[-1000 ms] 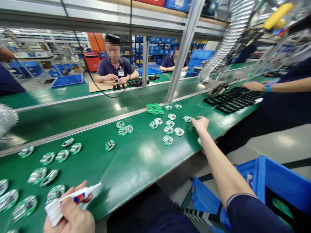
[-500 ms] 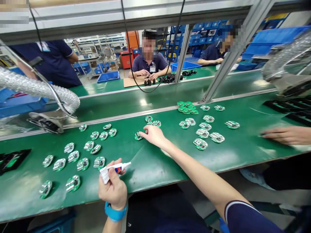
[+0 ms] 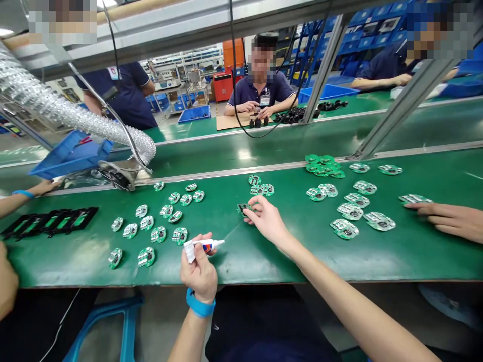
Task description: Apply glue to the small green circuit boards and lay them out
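My left hand (image 3: 199, 269), with a blue band at its wrist, is wrapped round a small white glue tube (image 3: 211, 246). The tube's thin nozzle points right and nothing covers its tip. My right hand (image 3: 267, 220) has thumb and forefinger closed at the edge of a round green circuit board (image 3: 243, 208); the fingertips hide part of it. Just beyond are a few more circuit boards (image 3: 262, 189). Left of the glue tube several circuit boards (image 3: 158, 234) lie spread out, component side up.
Several boards (image 3: 350, 211) and a green pile (image 3: 324, 166) lie to the right, where a co-worker's hand (image 3: 456, 218) touches a board. Black frames (image 3: 51, 221) lie at the left, beside another person's arm. A metal rail (image 3: 219, 173), fume hose (image 3: 94, 123) and hanging cable (image 3: 234, 75) stand beyond.
The view has swung left, so the scene sits further right. My right hand has closed on the circuit board it was reaching at. My left hand still holds the glue tube.
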Demonstrator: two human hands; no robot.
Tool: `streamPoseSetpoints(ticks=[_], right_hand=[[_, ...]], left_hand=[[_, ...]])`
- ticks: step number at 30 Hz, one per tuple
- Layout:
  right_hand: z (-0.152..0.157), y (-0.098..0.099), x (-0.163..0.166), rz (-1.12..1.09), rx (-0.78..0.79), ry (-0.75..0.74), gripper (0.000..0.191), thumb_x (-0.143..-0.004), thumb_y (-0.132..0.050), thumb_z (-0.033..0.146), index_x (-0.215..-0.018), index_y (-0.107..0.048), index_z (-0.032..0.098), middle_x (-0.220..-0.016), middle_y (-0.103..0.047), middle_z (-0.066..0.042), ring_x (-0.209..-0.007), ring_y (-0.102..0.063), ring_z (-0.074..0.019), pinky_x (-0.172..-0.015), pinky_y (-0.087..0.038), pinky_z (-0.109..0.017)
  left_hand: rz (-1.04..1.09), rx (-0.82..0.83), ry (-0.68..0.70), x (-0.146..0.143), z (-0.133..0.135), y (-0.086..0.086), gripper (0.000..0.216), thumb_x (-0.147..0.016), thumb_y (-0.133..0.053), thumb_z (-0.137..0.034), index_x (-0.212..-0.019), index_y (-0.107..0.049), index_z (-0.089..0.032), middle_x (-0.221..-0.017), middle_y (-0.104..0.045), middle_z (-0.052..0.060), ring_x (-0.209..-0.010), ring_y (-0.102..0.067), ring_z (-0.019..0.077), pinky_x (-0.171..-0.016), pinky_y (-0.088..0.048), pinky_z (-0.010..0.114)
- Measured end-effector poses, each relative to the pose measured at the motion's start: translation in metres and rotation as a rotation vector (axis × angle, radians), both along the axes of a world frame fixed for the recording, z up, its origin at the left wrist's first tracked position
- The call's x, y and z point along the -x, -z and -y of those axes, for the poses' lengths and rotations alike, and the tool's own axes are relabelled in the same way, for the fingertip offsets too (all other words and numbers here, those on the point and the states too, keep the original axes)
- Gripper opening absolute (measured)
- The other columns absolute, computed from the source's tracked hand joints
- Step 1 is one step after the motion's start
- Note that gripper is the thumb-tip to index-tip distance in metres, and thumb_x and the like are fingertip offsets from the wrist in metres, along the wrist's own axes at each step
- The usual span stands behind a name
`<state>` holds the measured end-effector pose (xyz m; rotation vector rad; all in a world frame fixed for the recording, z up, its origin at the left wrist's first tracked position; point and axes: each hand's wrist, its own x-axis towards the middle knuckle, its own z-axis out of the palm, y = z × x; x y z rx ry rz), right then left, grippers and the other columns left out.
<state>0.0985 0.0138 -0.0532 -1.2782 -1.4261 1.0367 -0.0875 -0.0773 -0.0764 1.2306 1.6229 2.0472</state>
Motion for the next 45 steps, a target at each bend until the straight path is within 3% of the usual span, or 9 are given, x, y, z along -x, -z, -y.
streamPoseSetpoints(ticks=[3, 7, 11, 15, 22, 30, 35, 45], right_hand=[[0.024, -0.007, -0.005, -0.247, 0.123, 0.001, 0.055, -0.072, -0.083, 0.062, -0.099, -0.058, 0.021, -0.068, -0.066, 0.003, -0.058, -0.074, -0.0219, -0.052, -0.055, -0.03], [0.046, -0.007, -0.011, -0.323, 0.186, 0.004, 0.064, -0.067, -0.089, 0.053, -0.114, -0.069, 0.014, -0.078, -0.075, -0.003, -0.061, -0.068, -0.0176, -0.058, -0.056, -0.031], [0.06, 0.001, -0.012, -0.283, 0.143, 0.017, 0.058, -0.072, -0.083, 0.045, -0.12, -0.075, 0.013, -0.09, -0.079, -0.008, -0.071, -0.068, -0.0193, -0.069, -0.058, -0.036], [0.072, 0.002, -0.009, -0.166, 0.056, 0.084, 0.052, -0.078, -0.078, 0.042, -0.123, -0.078, 0.015, -0.082, -0.075, -0.004, -0.074, -0.067, -0.0204, -0.077, -0.06, -0.039], [0.083, -0.007, -0.002, -0.212, 0.11, 0.016, 0.061, -0.083, -0.073, 0.043, -0.137, -0.071, 0.013, -0.07, -0.066, 0.0, -0.067, -0.069, -0.0206, -0.069, -0.061, -0.036], [0.09, -0.011, -0.001, -0.128, 0.082, -0.034, 0.058, -0.088, -0.067, 0.039, -0.14, -0.068, 0.013, -0.074, -0.069, -0.003, -0.068, -0.071, -0.021, -0.068, -0.06, -0.035], [0.093, -0.014, -0.001, -0.104, 0.056, -0.045, 0.056, -0.093, -0.062, 0.039, -0.143, -0.066, 0.013, -0.091, -0.076, -0.008, -0.072, -0.073, -0.0206, -0.071, -0.063, -0.036], [0.097, -0.014, 0.002, -0.052, 0.007, -0.06, 0.054, -0.097, -0.057, 0.037, -0.144, -0.066, 0.012, -0.098, -0.075, -0.011, -0.073, -0.073, -0.0214, -0.073, -0.064, -0.04]], left_hand=[[0.037, -0.029, -0.013, -0.002, -0.001, -0.003, 0.041, -0.102, -0.058, -0.052, -0.106, -0.068, -0.012, -0.089, -0.081, 0.012, -0.055, -0.07, 0.0143, -0.051, -0.059, 0.024], [0.113, -0.041, 0.017, -0.009, -0.001, -0.009, 0.039, -0.102, -0.06, -0.05, -0.106, -0.068, -0.013, -0.087, -0.081, 0.01, -0.053, -0.069, 0.0135, -0.05, -0.058, 0.024], [0.116, -0.026, 0.035, -0.019, 0.001, -0.019, 0.04, -0.102, -0.059, -0.051, -0.106, -0.068, -0.013, -0.088, -0.081, 0.01, -0.054, -0.069, 0.0135, -0.051, -0.058, 0.024], [0.106, -0.056, 0.04, -0.027, 0.001, -0.027, 0.036, -0.101, -0.062, -0.049, -0.105, -0.069, -0.013, -0.087, -0.081, 0.009, -0.053, -0.068, 0.0119, -0.05, -0.058, 0.023], [0.048, -0.076, 0.051, -0.037, -0.003, -0.034, 0.034, -0.101, -0.063, -0.048, -0.102, -0.07, -0.015, -0.085, -0.081, 0.006, -0.053, -0.068, 0.0118, -0.049, -0.058, 0.023], [-0.184, -0.079, 0.092, -0.041, 0.002, -0.026, 0.023, -0.104, -0.061, -0.037, -0.103, -0.072, -0.016, -0.09, -0.082, 0.005, -0.056, -0.072, 0.0117, -0.052, -0.06, 0.021], [-0.366, -0.14, 0.049, -0.04, 0.004, -0.023, 0.016, -0.104, -0.061, -0.028, -0.102, -0.072, -0.018, -0.092, -0.083, 0.003, -0.055, -0.072, 0.0101, -0.054, -0.058, 0.018], [-0.612, -0.191, -0.034, -0.033, 0.005, -0.018, 0.018, -0.104, -0.06, -0.031, -0.102, -0.072, -0.017, -0.089, -0.082, 0.006, -0.062, -0.076, 0.0152, -0.064, -0.061, 0.025]])
